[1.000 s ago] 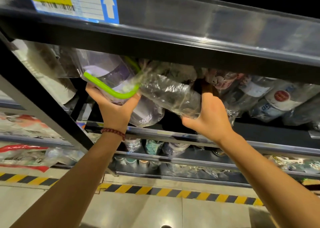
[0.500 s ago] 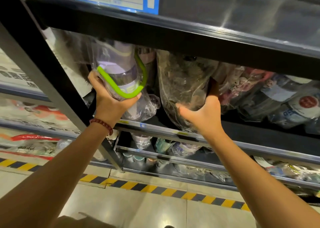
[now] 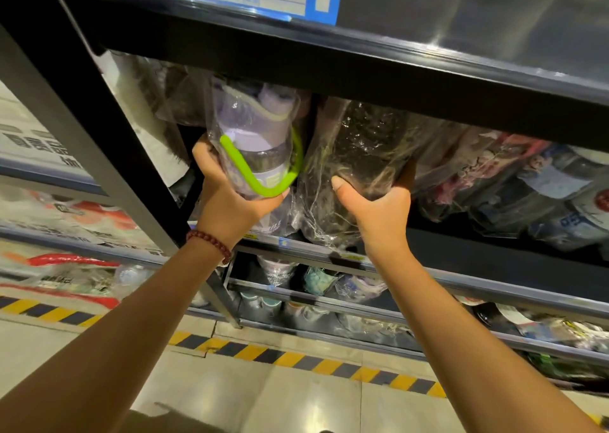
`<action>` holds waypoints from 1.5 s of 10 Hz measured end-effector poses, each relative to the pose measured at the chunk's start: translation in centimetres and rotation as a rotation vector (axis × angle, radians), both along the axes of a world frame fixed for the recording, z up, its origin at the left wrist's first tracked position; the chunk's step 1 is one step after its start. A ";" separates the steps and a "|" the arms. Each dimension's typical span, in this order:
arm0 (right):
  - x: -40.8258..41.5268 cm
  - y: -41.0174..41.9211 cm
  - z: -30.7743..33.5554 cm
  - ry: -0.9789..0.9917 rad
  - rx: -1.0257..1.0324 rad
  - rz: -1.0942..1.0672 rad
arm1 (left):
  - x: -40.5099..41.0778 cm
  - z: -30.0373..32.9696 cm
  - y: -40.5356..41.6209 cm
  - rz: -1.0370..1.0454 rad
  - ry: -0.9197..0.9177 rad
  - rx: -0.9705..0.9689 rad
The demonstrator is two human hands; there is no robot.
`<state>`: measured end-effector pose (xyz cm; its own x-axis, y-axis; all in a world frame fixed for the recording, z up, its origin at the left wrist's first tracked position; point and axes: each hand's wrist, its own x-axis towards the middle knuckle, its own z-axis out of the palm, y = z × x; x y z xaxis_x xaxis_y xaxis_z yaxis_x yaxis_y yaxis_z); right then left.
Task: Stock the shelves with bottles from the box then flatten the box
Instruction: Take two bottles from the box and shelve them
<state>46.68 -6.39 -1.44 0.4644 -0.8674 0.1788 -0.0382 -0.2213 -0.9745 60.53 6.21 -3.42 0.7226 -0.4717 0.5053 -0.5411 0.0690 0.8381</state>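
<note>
Left hand gripping purple bottle, right hand clutching dark bagged bottle, shelf

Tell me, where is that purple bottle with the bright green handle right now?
In the head view, the purple bottle sits left of centre, gripped by the left hand at the shelf's left end, beside the dark wrapped bottle held by the right hand.

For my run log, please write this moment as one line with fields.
phase: stocking shelf | left hand: holds purple bottle with green strap | right hand: holds dark wrapped bottle | both bottles upright on shelf | box: not in view
</note>
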 end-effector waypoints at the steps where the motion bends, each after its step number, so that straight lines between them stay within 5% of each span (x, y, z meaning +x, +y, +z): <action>1: 0.2 0.3 0.0 -0.002 -0.020 -0.020 | 0.2 -0.1 -0.1 -0.009 0.011 0.043; 3: 0.5 0.6 -0.7 -0.017 -0.150 -0.030 | 0.1 -0.2 0.1 0.022 0.245 0.274; 6: 0.4 -1.0 -0.6 0.153 -0.102 0.141 | 0.2 0.8 0.4 0.045 0.304 0.277; 7: 0.0 -1.1 -0.3 0.182 -0.102 0.157 | -0.5 0.6 0.6 0.104 0.254 0.463; 8: -0.7 -1.2 -0.3 0.169 -0.050 0.188 | -0.5 0.6 0.5 0.142 0.404 0.432; 11: -1.6 -3.3 0.6 0.358 0.086 0.339 | -1.1 1.1 0.6 0.212 0.242 0.362; 15: -2.3 -0.5 -0.4 0.145 0.115 0.246 | -1.7 0.5 1.2 -0.006 0.287 0.100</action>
